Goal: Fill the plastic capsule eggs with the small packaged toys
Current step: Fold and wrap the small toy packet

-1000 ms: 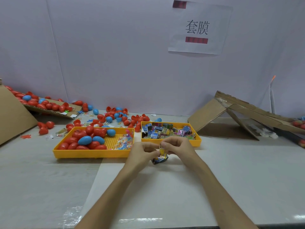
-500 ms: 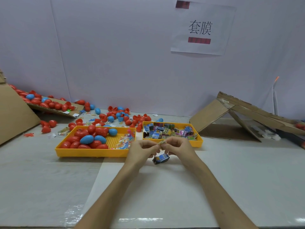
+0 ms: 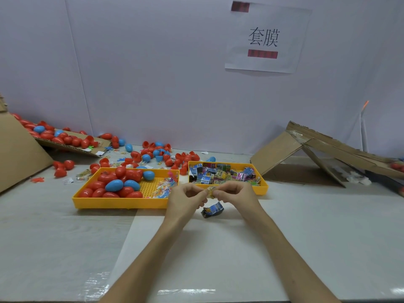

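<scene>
My left hand and my right hand meet above the table and both pinch a small yellowish packaged toy between their fingertips. Just below them a blue and black toy packet lies on the table. A yellow tray to the left holds red and blue capsule eggs and clear-wrapped toys. A second yellow tray behind my hands holds several small packaged toys.
Loose red and blue eggs lie scattered behind the trays. More eggs sit on a cardboard flap at the far left. Folded cardboard leans at the right. A paper sign hangs on the back wall.
The blue packet has dropped from my hands onto the table. Both hands rose a little and now pinch the small yellowish toy between them.
</scene>
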Demonstrator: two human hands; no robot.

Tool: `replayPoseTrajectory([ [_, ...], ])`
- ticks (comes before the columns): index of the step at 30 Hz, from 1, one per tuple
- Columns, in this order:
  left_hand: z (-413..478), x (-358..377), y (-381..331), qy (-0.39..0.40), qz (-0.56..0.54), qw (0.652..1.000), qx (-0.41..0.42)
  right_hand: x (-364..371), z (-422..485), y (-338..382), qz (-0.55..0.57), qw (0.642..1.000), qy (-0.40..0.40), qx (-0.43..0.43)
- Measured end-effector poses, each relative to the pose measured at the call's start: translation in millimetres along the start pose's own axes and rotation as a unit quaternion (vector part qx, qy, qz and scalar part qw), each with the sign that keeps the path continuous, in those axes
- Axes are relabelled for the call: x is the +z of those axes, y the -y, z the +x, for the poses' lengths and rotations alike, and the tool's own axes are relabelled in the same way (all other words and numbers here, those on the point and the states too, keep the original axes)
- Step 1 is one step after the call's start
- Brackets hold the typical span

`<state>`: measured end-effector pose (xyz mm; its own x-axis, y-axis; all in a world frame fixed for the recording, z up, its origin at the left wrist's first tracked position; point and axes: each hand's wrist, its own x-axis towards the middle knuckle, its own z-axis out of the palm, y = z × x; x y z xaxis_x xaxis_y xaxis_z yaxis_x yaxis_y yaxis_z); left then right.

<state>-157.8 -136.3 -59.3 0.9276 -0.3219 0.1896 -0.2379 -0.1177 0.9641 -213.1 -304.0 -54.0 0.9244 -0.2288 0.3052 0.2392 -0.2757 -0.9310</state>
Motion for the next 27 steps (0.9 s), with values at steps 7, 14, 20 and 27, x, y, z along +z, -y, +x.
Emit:
replayPoseTrajectory([
  [7, -0.5, 1.1, 1.2, -0.005, 0.043, 0.999, 0.011, 0.6, -2.2, 0.3, 0.032, 0.997, 0.063, 0.030],
  [14, -1.6, 2.5, 0.9, -0.001, 0.063, 0.998, 0.014, -0.2, -1.1, 1.8, 0.086, 0.993, 0.075, 0.033],
  [20, -1.7, 0.9, -2.7, 0.014, 0.033, 0.999, -0.002, -0.2, -0.4, 3.2, 0.161, 0.981, 0.090, 0.066],
  [27, -0.9, -2.2, -7.6, 0.048, -0.096, 0.991, -0.085, -1.0, 1.5, 3.8, 0.173, 0.978, 0.087, 0.081],
])
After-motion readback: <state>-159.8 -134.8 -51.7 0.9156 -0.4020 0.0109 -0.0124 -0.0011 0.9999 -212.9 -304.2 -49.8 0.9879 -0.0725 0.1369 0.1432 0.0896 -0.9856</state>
